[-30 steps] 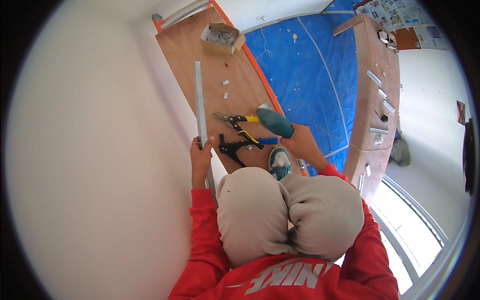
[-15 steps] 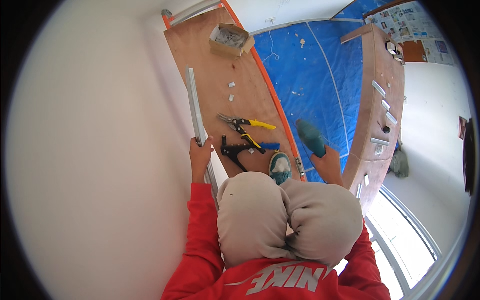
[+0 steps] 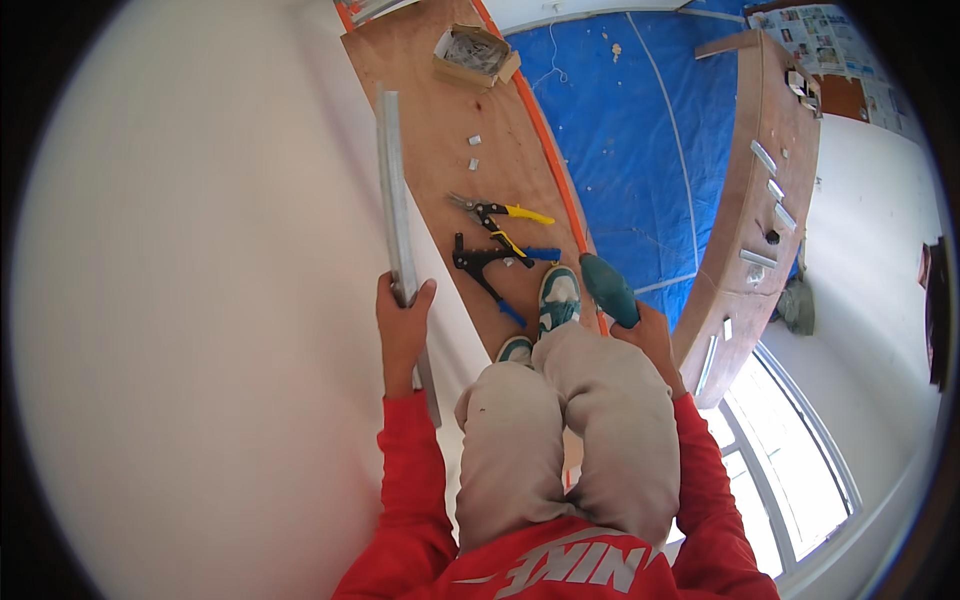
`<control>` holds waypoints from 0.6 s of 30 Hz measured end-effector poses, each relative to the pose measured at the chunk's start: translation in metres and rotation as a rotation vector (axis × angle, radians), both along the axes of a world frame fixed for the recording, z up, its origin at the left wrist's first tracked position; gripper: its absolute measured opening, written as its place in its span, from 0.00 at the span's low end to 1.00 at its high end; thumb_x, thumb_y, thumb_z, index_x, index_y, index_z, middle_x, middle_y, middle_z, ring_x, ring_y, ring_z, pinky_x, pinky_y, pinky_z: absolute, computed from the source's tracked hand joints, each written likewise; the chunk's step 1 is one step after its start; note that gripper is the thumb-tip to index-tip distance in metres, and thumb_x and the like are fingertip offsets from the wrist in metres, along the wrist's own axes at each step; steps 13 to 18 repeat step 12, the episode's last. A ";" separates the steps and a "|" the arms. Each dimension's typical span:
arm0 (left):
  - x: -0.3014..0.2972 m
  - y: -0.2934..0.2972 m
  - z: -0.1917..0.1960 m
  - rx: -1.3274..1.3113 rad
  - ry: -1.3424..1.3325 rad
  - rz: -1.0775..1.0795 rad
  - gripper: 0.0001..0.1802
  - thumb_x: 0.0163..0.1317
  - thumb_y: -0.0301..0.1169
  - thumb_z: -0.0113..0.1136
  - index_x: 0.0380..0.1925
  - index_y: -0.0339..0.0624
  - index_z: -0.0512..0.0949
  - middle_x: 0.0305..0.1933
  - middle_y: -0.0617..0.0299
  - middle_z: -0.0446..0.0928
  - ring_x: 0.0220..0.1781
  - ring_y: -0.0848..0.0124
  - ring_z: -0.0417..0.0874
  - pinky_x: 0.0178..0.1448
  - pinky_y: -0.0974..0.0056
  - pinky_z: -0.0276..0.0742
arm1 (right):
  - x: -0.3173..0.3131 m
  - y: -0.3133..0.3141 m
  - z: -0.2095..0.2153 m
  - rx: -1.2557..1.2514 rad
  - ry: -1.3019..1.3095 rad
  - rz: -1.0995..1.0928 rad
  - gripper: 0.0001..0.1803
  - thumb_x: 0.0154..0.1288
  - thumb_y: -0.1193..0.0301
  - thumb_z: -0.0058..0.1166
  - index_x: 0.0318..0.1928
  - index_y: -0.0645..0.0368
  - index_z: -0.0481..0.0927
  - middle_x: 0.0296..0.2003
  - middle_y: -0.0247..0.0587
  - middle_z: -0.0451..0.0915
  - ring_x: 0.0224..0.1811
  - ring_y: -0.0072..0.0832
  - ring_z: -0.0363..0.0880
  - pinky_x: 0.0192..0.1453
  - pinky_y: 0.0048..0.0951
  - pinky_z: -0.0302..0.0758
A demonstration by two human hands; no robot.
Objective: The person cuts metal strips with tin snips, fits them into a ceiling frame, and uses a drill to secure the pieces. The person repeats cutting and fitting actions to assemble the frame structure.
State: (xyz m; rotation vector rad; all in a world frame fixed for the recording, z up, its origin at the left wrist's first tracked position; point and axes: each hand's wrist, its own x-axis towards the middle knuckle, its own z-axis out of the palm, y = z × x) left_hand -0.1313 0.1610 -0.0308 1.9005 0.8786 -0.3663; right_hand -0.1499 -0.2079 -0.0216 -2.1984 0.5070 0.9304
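My left hand [image 3: 402,322] is closed around a long, thin metal channel [image 3: 394,190], held upright beside the white wall. My right hand [image 3: 652,342] grips a teal power tool [image 3: 608,290], its rounded end pointing away from me; its exact kind I cannot make out. Between the two hands, on the brown plywood board [image 3: 440,150], lie tin snips [image 3: 490,212] with yellow-and-black handles. Just nearer sits a black hand riveter [image 3: 482,262] with blue grips, partly against the snips' handle. My shoes [image 3: 558,300] stand close to both tools.
An open cardboard box [image 3: 470,55] of small parts stands at the board's far end, with small metal pieces [image 3: 474,140] nearer. An orange rail [image 3: 545,130] edges the board. Beyond lies a blue tarp [image 3: 630,130]. At right, a wooden ledge [image 3: 770,180] carries several metal strips.
My legs have straightened from a crouch, and both shoes now show. The channel and my left hand stay near the wall. My right hand has drawn the teal tool slightly nearer and left.
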 end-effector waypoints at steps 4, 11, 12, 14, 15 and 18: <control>-0.004 0.011 0.095 -0.095 0.097 0.079 0.28 0.66 0.37 0.70 0.58 0.31 0.72 0.37 0.64 0.76 0.36 0.78 0.75 0.41 0.70 0.72 | -0.007 0.003 0.028 -0.057 -0.024 -0.100 0.19 0.55 0.68 0.61 0.44 0.69 0.84 0.32 0.63 0.84 0.38 0.57 0.86 0.41 0.46 0.78; -0.024 0.039 0.239 -0.489 -0.004 0.189 0.29 0.66 0.42 0.70 0.61 0.41 0.71 0.31 0.67 0.74 0.30 0.82 0.76 0.35 0.74 0.73 | -0.024 -0.015 0.064 -0.114 0.031 -0.183 0.22 0.54 0.67 0.60 0.47 0.69 0.85 0.29 0.57 0.85 0.32 0.47 0.86 0.40 0.42 0.78; -0.030 0.047 0.256 -0.620 -0.043 0.196 0.32 0.65 0.44 0.71 0.62 0.43 0.69 0.30 0.66 0.75 0.29 0.81 0.78 0.34 0.75 0.75 | -0.029 -0.019 0.065 -0.124 -0.001 -0.175 0.23 0.53 0.67 0.61 0.47 0.69 0.85 0.26 0.54 0.85 0.29 0.43 0.86 0.38 0.41 0.78; -0.030 0.047 0.256 -0.620 -0.043 0.196 0.32 0.65 0.44 0.71 0.62 0.43 0.69 0.30 0.66 0.75 0.29 0.81 0.78 0.34 0.75 0.75 | -0.029 -0.019 0.065 -0.124 -0.001 -0.175 0.23 0.53 0.67 0.61 0.47 0.69 0.85 0.26 0.54 0.85 0.29 0.43 0.86 0.38 0.41 0.78; -0.030 0.047 0.256 -0.620 -0.043 0.196 0.32 0.65 0.44 0.71 0.62 0.43 0.69 0.30 0.66 0.75 0.29 0.81 0.78 0.34 0.75 0.75 | -0.029 -0.019 0.065 -0.124 -0.001 -0.175 0.23 0.53 0.67 0.61 0.47 0.69 0.85 0.26 0.54 0.85 0.29 0.43 0.86 0.38 0.41 0.78; -0.030 0.047 0.256 -0.620 -0.043 0.196 0.32 0.65 0.44 0.71 0.62 0.43 0.69 0.30 0.66 0.75 0.29 0.81 0.78 0.34 0.75 0.75 | -0.029 -0.019 0.065 -0.124 -0.001 -0.175 0.23 0.53 0.67 0.61 0.47 0.69 0.85 0.26 0.54 0.85 0.29 0.43 0.86 0.38 0.41 0.78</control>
